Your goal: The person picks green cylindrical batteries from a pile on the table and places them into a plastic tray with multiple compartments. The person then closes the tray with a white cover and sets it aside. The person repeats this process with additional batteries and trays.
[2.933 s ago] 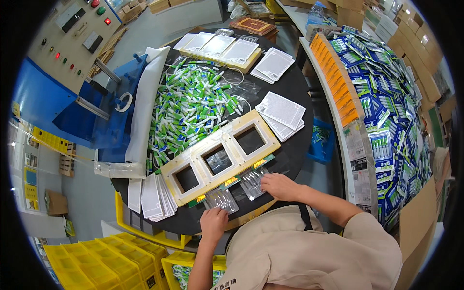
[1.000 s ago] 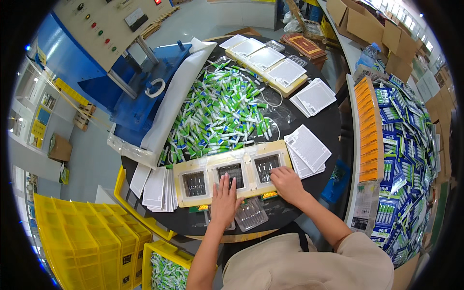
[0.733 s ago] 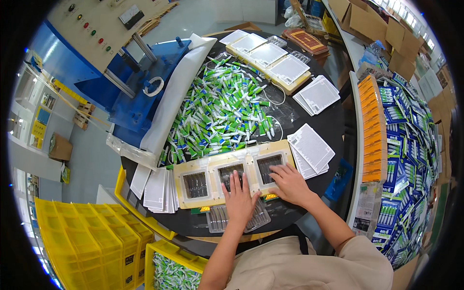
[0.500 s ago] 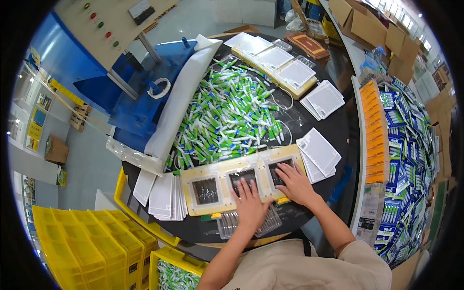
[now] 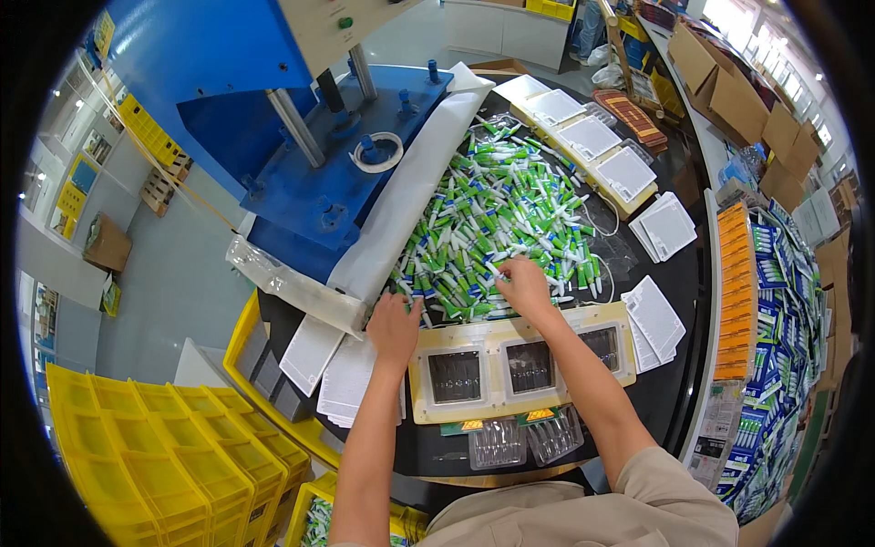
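A heap of small green-and-white tubes (image 5: 497,214) covers the middle of the black round table. At its near edge, my right hand (image 5: 527,290) pinches a small tube by its pale end. My left hand (image 5: 394,330) reaches to the heap's near left corner, its thumb and fingers apart; I make out nothing held there. Below both hands lies a cream frame (image 5: 488,360) with three windows, each lined with a clear ribbed blister tray (image 5: 454,376). My right forearm crosses over its right part. Two more clear blister trays (image 5: 498,444) stick out under the frame's near edge.
White cards lie in stacks left (image 5: 351,378) and right (image 5: 654,319) of the frame. A second frame (image 5: 592,146) bearing white cards sits beyond the heap. A blue press (image 5: 337,164) stands at left, yellow crates (image 5: 164,456) at lower left, blister packs (image 5: 775,310) at right.
Both hands have lifted off the frame's windows and moved forward to the tube heap. My right hand now pinches a tube. The view has shifted, so the table sits farther right.
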Available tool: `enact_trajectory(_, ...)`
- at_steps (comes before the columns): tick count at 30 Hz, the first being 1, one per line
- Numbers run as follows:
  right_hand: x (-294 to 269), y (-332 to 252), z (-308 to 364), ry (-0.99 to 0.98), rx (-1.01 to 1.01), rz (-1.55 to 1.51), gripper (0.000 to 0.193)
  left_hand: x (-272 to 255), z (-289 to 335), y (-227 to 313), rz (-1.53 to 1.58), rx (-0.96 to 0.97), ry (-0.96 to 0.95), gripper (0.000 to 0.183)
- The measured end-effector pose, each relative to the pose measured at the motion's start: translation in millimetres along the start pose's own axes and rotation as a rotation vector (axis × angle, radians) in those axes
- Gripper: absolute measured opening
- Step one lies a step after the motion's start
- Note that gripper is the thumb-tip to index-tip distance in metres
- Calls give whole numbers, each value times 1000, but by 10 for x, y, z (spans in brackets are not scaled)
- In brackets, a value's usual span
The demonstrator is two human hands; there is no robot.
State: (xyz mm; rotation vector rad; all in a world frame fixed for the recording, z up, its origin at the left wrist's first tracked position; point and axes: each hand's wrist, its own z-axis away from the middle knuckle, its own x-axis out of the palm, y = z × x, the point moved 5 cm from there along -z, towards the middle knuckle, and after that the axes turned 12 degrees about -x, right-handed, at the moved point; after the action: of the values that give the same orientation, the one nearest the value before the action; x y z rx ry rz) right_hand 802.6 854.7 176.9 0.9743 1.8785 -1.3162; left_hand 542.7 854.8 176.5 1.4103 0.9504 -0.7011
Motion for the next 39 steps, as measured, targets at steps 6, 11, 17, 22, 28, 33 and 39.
enact_trajectory(6, -210, -1011, 795, 109, -393, -305, 21, 384, -118, -89, -69, -87, -142, 35)
enact_trajectory(11, 161, -1410, 1153, -106, -690, -101, 26, 286, -53, -131, 173, -44, -11, 28)
enact_trajectory(17, 71, -1218, 696, 121, -384, -182, 20, -196, 244, -245, 546, -142, 23, 19)
enact_trajectory(22, 781, -968, -73, -241, 1, 161, 30, -477, 970, -407, 849, -385, -123, 23)
enact_trajectory(28, 933, -726, -281, -233, 308, -118, 31, -434, 1471, -547, 957, -531, -212, 20)
enact_trajectory(33, 103, -1028, 309, -14, -133, -472, 24, -632, 1466, -557, 1031, -412, -139, 11)
enact_trajectory(39, 111, -1418, 1241, -166, -789, 20, 38, -556, 1559, -414, 1023, -481, -303, 25)
